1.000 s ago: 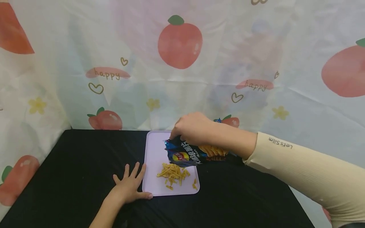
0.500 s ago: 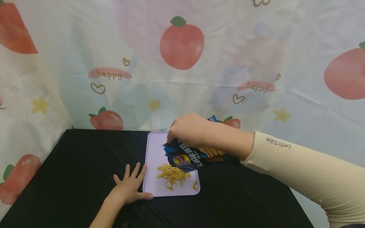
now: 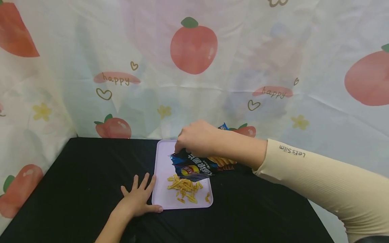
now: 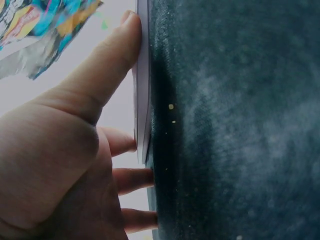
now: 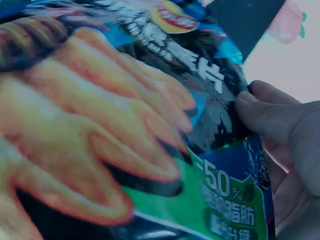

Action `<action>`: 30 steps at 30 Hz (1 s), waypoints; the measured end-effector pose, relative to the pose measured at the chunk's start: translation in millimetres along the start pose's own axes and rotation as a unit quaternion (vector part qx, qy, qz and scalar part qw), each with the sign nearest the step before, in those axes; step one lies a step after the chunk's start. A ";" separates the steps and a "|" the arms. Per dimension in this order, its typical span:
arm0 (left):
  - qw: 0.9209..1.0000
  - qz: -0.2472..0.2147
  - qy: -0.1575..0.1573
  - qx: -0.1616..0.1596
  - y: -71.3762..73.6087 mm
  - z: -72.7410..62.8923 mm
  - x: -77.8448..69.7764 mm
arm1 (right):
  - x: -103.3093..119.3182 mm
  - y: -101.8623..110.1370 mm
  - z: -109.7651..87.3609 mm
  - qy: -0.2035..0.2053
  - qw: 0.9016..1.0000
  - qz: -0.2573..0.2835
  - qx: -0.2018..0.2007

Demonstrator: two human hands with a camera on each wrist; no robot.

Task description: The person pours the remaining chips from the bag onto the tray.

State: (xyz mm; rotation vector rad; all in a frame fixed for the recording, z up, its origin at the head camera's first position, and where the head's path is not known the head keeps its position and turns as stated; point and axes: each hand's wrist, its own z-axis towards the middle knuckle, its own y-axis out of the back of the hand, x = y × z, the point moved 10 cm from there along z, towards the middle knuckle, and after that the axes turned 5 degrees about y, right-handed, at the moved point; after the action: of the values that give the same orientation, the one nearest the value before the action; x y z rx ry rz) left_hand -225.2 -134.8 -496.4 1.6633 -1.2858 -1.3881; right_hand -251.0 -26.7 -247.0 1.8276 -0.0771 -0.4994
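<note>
My right hand [image 3: 197, 138] pinches the edge of a dark blue and black chip bag [image 3: 194, 165], which hangs tilted over a pale purple tray [image 3: 162, 199]. In the right wrist view the thumb lies on the front of the bag [image 5: 150, 115], with the fingers behind it. Below the bag, a pile of yellow fry-shaped chips [image 3: 183, 187] lies on the tray, and a few smaller pieces sit by its right edge. My left hand [image 3: 135, 199] spreads its fingers at the tray's near left corner. Its thumb touches the tray's rim [image 4: 143, 75] in the left wrist view.
The tray rests on a table with a black cloth [image 3: 91, 189]. Small crumbs [image 4: 171, 106] dot the cloth beside the tray. A fruit-printed curtain [image 3: 146, 44] hangs behind and at the sides of the table.
My right hand and the bag have shifted slightly left over the tray. More chips now lie at the near side of the pile. My left hand stays in place.
</note>
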 end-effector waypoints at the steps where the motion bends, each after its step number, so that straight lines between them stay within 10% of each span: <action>1: 1.000 0.000 -0.001 0.001 -0.3 0.1 -0.3 | 0.7 1.4 0.2 0.002 1.000 0.002 -0.004; 30: 1.000 -0.005 -0.003 0.007 1.5 -0.7 0.2 | 3.2 -0.4 5.3 -0.017 0.998 -0.039 0.047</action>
State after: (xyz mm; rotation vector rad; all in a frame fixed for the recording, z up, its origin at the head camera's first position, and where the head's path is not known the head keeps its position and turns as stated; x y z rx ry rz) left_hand -225.0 -135.6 -495.0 1.6793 -1.2948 -1.3929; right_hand -250.1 -32.3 -249.5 1.9204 -0.0541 -0.5914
